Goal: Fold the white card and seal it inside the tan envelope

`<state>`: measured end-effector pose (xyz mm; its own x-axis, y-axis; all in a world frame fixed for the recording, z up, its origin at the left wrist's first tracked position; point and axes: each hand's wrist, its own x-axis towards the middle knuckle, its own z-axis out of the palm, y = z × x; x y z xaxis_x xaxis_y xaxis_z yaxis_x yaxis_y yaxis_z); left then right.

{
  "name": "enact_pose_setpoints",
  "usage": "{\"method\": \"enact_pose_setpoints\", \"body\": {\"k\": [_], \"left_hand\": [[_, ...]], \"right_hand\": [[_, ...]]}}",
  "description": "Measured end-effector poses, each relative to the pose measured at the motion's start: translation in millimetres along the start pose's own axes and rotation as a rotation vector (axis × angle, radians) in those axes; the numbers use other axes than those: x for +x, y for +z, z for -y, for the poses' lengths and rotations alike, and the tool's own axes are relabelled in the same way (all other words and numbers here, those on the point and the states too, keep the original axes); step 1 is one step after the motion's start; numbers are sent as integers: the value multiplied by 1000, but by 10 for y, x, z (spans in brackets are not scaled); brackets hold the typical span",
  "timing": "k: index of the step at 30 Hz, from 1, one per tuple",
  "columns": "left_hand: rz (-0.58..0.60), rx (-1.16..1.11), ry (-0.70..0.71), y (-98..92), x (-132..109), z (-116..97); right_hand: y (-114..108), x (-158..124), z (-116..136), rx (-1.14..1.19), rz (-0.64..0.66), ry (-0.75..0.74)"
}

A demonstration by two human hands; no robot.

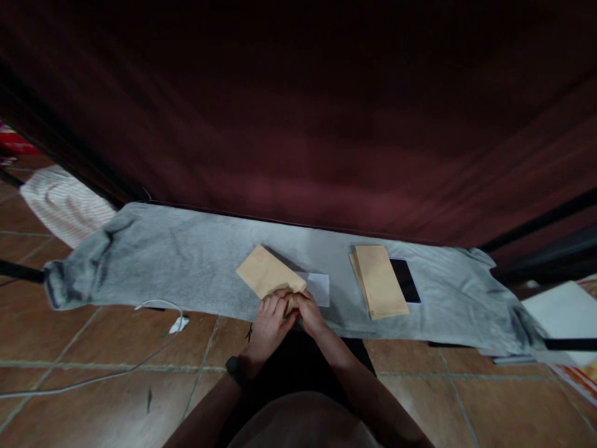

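Observation:
A brown paper envelope [267, 271] lies tilted above the grey cloth, its near end between my two hands. My left hand [269, 323] has its fingers curled over the near edge of the envelope. At the right corner, my right hand [308, 311] pinches the paper, thumb close to the left thumb. What the fingertips do under the paper is hidden. Partly beneath the envelope and right hand is a white sheet of paper [318, 287]. To the right rests a small stack of brown envelopes [380, 283].
A dark-screened phone [405, 280] sits partly under the stack. The grey cloth [186, 261] covers a long narrow surface, backed by a dark red curtain [303, 155]. On the tiled floor lie a white cable [121, 373] and a crumpled tissue [179, 324].

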<state>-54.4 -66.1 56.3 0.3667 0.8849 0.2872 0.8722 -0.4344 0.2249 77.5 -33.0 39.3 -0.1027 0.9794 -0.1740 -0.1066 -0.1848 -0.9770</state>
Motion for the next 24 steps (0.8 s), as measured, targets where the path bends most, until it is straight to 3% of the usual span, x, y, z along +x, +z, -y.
{"method": "enact_pose_setpoints", "body": {"k": [3, 6, 10, 17, 24], "left_hand": [[61, 46, 91, -107, 37, 218], [159, 84, 194, -236, 129, 429], [258, 66, 296, -310, 237, 500], [287, -27, 313, -284, 257, 423], [107, 42, 251, -259, 139, 251]], "right_hand": [[-179, -121, 109, 108, 112, 137], [-375, -198, 204, 65, 204, 204], [-572, -261, 323, -28, 338, 234], [-696, -338, 337, -124, 190, 56], [-769, -334, 124, -343, -187, -73]]}}
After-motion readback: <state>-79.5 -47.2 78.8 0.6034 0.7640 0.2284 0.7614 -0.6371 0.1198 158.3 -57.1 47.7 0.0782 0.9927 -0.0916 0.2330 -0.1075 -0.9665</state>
